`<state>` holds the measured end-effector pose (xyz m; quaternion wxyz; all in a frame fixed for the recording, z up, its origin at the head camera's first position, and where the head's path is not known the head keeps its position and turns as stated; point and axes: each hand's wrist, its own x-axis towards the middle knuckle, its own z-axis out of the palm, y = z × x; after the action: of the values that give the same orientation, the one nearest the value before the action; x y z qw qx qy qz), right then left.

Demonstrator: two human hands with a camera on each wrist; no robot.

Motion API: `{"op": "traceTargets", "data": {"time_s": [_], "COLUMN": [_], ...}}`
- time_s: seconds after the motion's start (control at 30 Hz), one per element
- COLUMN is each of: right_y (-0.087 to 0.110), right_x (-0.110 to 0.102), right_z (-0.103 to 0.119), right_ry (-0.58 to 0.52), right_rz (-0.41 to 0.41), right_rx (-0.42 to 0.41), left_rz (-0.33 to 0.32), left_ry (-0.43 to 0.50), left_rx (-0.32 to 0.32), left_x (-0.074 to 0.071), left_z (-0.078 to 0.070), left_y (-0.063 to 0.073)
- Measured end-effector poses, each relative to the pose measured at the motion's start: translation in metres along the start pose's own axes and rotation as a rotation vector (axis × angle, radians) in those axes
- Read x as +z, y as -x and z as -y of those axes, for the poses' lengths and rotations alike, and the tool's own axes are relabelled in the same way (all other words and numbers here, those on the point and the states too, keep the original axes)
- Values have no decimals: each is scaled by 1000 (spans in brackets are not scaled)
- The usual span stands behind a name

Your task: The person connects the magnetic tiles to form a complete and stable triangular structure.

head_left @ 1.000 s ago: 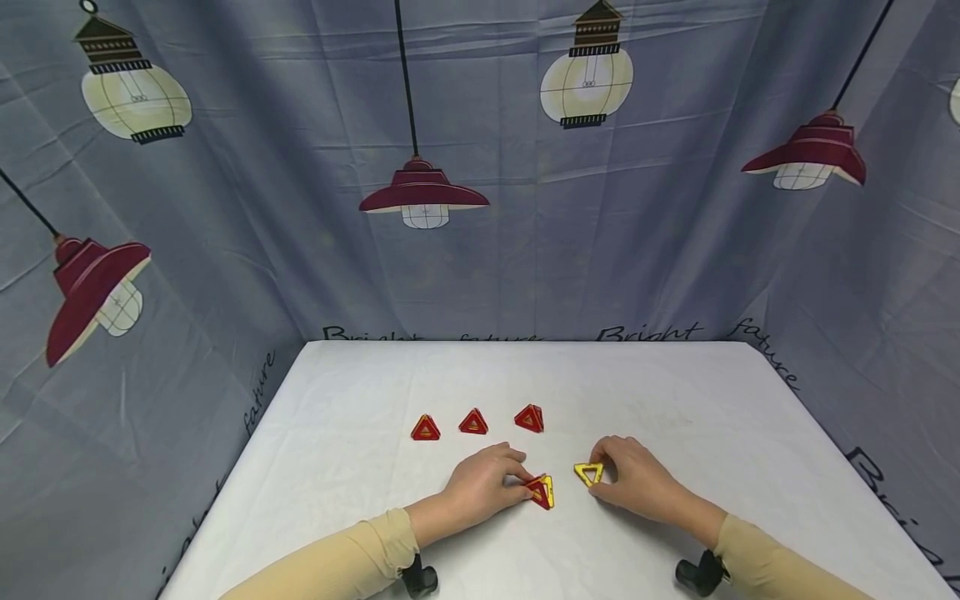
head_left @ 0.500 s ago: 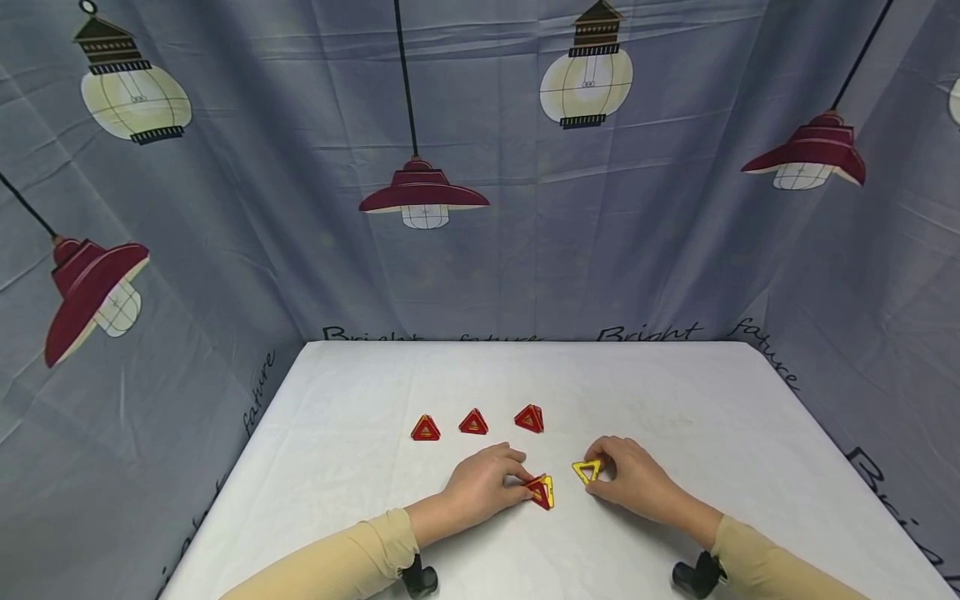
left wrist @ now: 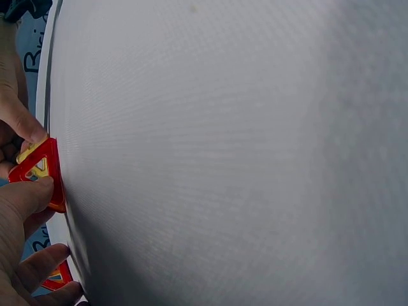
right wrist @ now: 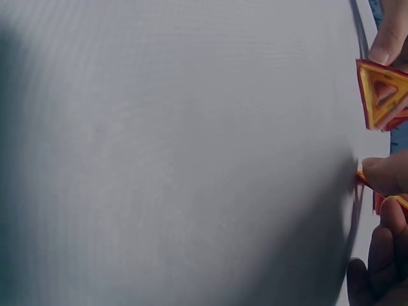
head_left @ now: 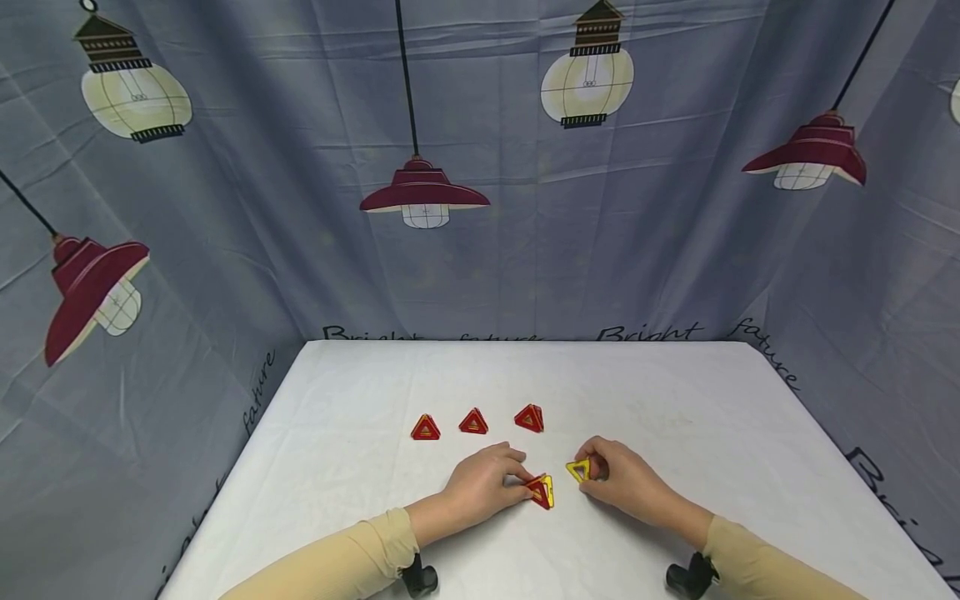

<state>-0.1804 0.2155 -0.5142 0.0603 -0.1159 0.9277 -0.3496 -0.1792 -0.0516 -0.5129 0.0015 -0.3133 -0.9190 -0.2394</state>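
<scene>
Toward the front of the white table, my left hand pinches a red and yellow piece made of joined triangular frame tiles between thumb and fingers. A single yellow triangular frame tile is gripped by my right hand, a short gap to the right of that piece. In the left wrist view, a red tile face stands upright under my left thumb. The right wrist view shows the yellow side of the left hand's piece, while my right thumb partly hides its own tile.
Behind the hands stand three small red pyramids, a left one, a middle one and a right one. The white tabletop ends at a grey-blue curtain printed with lamps. Each wrist carries a black camera mount.
My right hand has moved slightly left with the yellow tile, which has come nearer the left hand's piece and tilted a little. The left hand has stayed still.
</scene>
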Motion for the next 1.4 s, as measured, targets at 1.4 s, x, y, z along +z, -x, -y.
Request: {"op": "traceTargets", "data": {"time_s": [1.4], "right_y": [-2], "right_x": [-2], "right_z": [-1], "right_ry": [384], "right_rz": [24], "right_rx": [-267], "left_rz": [-6], "left_ry": [6], "left_rx": [16], "left_x": [-2], "left_z": [1], "left_y": [0]}}
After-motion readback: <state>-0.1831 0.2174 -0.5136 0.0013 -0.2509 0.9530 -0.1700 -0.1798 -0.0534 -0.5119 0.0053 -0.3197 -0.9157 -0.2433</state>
